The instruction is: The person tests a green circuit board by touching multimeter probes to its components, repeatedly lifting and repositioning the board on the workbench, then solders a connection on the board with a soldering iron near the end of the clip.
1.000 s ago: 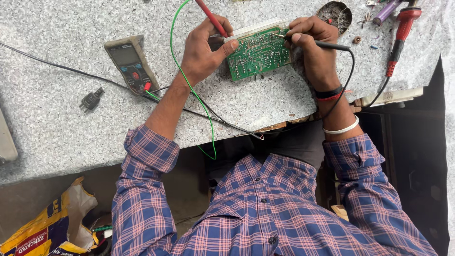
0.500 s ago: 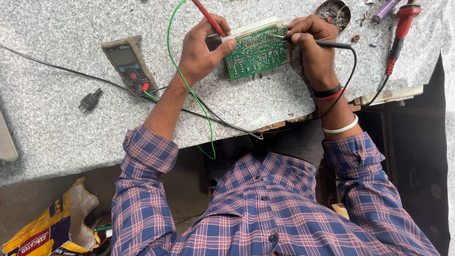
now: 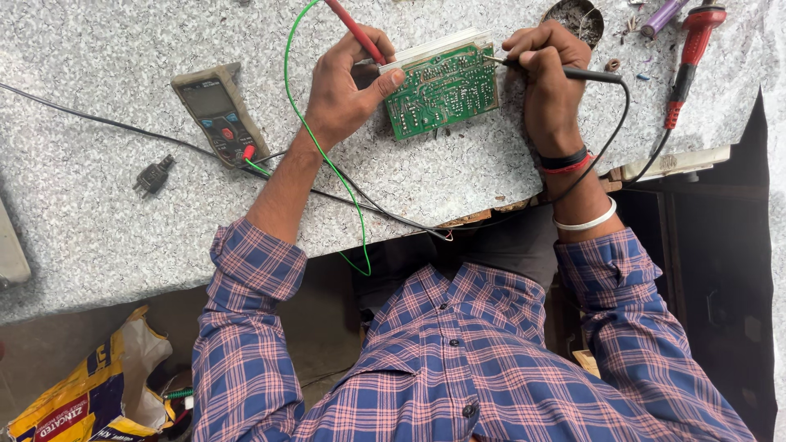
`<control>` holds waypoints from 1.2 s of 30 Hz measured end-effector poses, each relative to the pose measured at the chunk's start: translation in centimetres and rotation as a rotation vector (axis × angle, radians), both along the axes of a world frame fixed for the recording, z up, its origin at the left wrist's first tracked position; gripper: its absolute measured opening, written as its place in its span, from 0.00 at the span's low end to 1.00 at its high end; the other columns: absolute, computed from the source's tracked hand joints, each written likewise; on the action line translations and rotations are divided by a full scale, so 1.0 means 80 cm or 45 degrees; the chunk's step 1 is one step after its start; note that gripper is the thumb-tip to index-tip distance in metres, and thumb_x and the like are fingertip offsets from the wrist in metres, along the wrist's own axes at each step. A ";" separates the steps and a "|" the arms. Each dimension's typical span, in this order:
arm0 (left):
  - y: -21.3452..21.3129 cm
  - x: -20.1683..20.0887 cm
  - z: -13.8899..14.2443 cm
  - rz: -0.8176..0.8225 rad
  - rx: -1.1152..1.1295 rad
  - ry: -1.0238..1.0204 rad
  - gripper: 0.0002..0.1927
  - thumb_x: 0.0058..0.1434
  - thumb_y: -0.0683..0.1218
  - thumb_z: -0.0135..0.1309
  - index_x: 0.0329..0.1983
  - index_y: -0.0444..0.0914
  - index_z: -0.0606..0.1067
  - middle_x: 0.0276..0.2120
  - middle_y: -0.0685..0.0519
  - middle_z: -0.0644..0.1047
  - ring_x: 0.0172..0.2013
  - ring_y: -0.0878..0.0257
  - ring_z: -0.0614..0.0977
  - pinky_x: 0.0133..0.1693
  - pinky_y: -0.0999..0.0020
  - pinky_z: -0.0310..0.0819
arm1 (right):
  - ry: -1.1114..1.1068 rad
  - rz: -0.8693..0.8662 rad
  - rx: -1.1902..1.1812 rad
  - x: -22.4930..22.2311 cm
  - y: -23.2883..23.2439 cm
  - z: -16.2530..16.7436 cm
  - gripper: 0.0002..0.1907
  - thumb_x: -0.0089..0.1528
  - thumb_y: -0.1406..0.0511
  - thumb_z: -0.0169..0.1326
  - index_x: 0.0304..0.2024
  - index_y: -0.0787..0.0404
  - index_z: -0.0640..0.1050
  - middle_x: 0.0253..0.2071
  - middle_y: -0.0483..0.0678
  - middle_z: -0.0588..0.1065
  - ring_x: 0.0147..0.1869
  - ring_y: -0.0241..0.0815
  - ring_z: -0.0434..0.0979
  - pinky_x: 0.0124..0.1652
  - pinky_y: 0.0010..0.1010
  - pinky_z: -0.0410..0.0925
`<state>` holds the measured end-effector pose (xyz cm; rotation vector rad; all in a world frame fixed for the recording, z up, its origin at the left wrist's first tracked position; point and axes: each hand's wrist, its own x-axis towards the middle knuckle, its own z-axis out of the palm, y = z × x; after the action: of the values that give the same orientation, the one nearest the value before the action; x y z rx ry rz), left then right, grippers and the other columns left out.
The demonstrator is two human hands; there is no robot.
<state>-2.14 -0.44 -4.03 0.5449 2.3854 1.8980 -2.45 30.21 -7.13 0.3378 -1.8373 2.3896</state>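
Speckled grey worktop (image 3: 98, 221) fills upper view, checked sleeves below; yellow bag (image 3: 78, 401) on floor bottom left; green circuit board (image 3: 442, 92) lies solder side up near top centre; left hand (image 3: 348, 90) at board's left edge, thumb on its corner, fingers pinching red probe (image 3: 354, 29); right hand (image 3: 550, 78) at board's right edge, fingers pinched on black probe (image 3: 591, 75), tip touching board's upper right edge; multimeter (image 3: 219, 113) well left of board; black plug (image 3: 152, 176) beyond; red-handled tool (image 3: 692, 49) top right

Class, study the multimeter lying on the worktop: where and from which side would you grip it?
Likely grip the multimeter across its long side edges near the screen end, coming from above. It lies flat, face up, and its leads leave from the lower end, so the upper body is free.
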 end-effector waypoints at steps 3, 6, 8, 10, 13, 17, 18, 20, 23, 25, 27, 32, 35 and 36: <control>0.001 -0.001 -0.002 -0.016 0.009 -0.002 0.17 0.68 0.47 0.67 0.50 0.36 0.72 0.40 0.55 0.79 0.44 0.69 0.83 0.51 0.71 0.82 | 0.010 -0.017 0.040 0.001 0.001 0.001 0.08 0.65 0.71 0.44 0.35 0.69 0.75 0.42 0.53 0.77 0.37 0.34 0.68 0.41 0.26 0.66; 0.002 -0.001 -0.004 -0.020 0.011 0.007 0.17 0.68 0.47 0.67 0.50 0.35 0.72 0.41 0.55 0.78 0.44 0.69 0.82 0.51 0.72 0.81 | 0.031 -0.030 0.065 0.001 0.001 0.001 0.08 0.65 0.71 0.44 0.35 0.69 0.74 0.41 0.53 0.77 0.38 0.33 0.68 0.41 0.26 0.66; 0.002 -0.001 -0.006 -0.017 0.019 0.001 0.17 0.68 0.47 0.67 0.50 0.36 0.72 0.41 0.55 0.78 0.44 0.69 0.82 0.51 0.72 0.81 | 0.030 -0.039 0.053 0.000 0.001 0.001 0.09 0.65 0.71 0.43 0.35 0.69 0.74 0.41 0.53 0.77 0.37 0.33 0.67 0.41 0.26 0.65; 0.002 -0.001 -0.007 -0.017 0.038 -0.023 0.17 0.68 0.47 0.67 0.50 0.36 0.72 0.41 0.55 0.78 0.44 0.69 0.82 0.51 0.72 0.82 | 0.009 -0.057 0.016 -0.001 0.001 0.001 0.09 0.65 0.71 0.43 0.34 0.69 0.74 0.40 0.54 0.78 0.36 0.33 0.66 0.40 0.26 0.64; 0.003 -0.002 -0.007 -0.064 0.121 -0.035 0.17 0.69 0.46 0.66 0.52 0.35 0.71 0.42 0.55 0.76 0.45 0.69 0.80 0.51 0.72 0.80 | 0.004 -0.038 0.027 0.000 0.003 0.001 0.09 0.65 0.70 0.43 0.35 0.68 0.74 0.41 0.54 0.78 0.36 0.33 0.66 0.40 0.26 0.64; 0.004 0.002 -0.001 0.000 0.022 -0.018 0.17 0.67 0.45 0.67 0.50 0.35 0.72 0.41 0.55 0.78 0.45 0.69 0.82 0.52 0.71 0.82 | 0.029 -0.059 0.081 0.002 0.002 0.004 0.09 0.65 0.71 0.43 0.35 0.68 0.74 0.41 0.54 0.77 0.38 0.33 0.67 0.39 0.24 0.63; 0.004 0.003 0.002 0.001 0.025 -0.021 0.17 0.67 0.45 0.67 0.50 0.35 0.72 0.41 0.55 0.78 0.45 0.69 0.82 0.52 0.71 0.82 | 0.039 -0.063 0.107 0.002 0.001 0.006 0.09 0.65 0.71 0.43 0.35 0.68 0.74 0.40 0.53 0.77 0.37 0.33 0.67 0.40 0.25 0.64; 0.004 0.005 0.009 0.010 0.015 -0.025 0.16 0.67 0.45 0.67 0.49 0.36 0.72 0.40 0.55 0.78 0.45 0.69 0.83 0.51 0.71 0.82 | 0.027 -0.070 0.117 0.003 0.000 0.011 0.09 0.64 0.71 0.43 0.34 0.68 0.74 0.39 0.53 0.77 0.36 0.32 0.67 0.38 0.25 0.64; 0.005 0.007 0.019 0.032 -0.021 -0.021 0.16 0.66 0.47 0.67 0.48 0.36 0.73 0.40 0.56 0.79 0.44 0.69 0.83 0.50 0.71 0.82 | -0.016 -0.081 0.092 0.004 -0.002 0.018 0.09 0.63 0.71 0.42 0.33 0.67 0.74 0.38 0.52 0.77 0.33 0.32 0.66 0.35 0.25 0.63; 0.006 0.009 0.024 0.050 -0.046 -0.014 0.16 0.65 0.47 0.67 0.48 0.36 0.73 0.39 0.56 0.79 0.43 0.69 0.83 0.49 0.71 0.82 | -0.015 -0.091 0.105 0.005 -0.003 0.023 0.09 0.63 0.71 0.42 0.33 0.68 0.74 0.38 0.51 0.77 0.33 0.32 0.66 0.36 0.25 0.63; 0.008 0.011 0.028 0.051 -0.029 -0.025 0.17 0.65 0.48 0.67 0.48 0.36 0.73 0.39 0.56 0.79 0.43 0.69 0.83 0.49 0.71 0.82 | 0.004 -0.081 0.101 0.007 -0.002 0.027 0.09 0.63 0.71 0.42 0.33 0.68 0.74 0.38 0.51 0.77 0.35 0.32 0.67 0.38 0.25 0.64; 0.010 0.017 0.036 0.060 -0.032 -0.045 0.18 0.64 0.49 0.67 0.48 0.36 0.73 0.39 0.56 0.78 0.43 0.68 0.82 0.49 0.70 0.81 | -0.023 -0.075 0.106 0.013 0.002 0.034 0.09 0.62 0.71 0.43 0.34 0.68 0.75 0.37 0.50 0.77 0.35 0.31 0.67 0.37 0.24 0.63; 0.012 0.020 0.041 0.064 -0.035 -0.064 0.18 0.64 0.50 0.67 0.48 0.36 0.73 0.39 0.55 0.79 0.43 0.68 0.83 0.49 0.70 0.81 | -0.068 -0.078 0.103 0.016 0.004 0.039 0.09 0.62 0.70 0.43 0.33 0.67 0.75 0.36 0.49 0.77 0.33 0.30 0.66 0.35 0.24 0.61; 0.012 0.022 0.042 0.060 -0.027 -0.061 0.19 0.64 0.50 0.67 0.48 0.36 0.73 0.39 0.55 0.79 0.43 0.68 0.83 0.50 0.70 0.81 | -0.081 -0.073 0.095 0.017 0.004 0.041 0.09 0.62 0.70 0.43 0.33 0.67 0.75 0.35 0.48 0.77 0.32 0.30 0.65 0.35 0.24 0.61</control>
<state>-0.40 0.51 -0.66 0.4407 2.4061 1.8797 -1.06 30.51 -3.88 0.2143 -1.9396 2.3246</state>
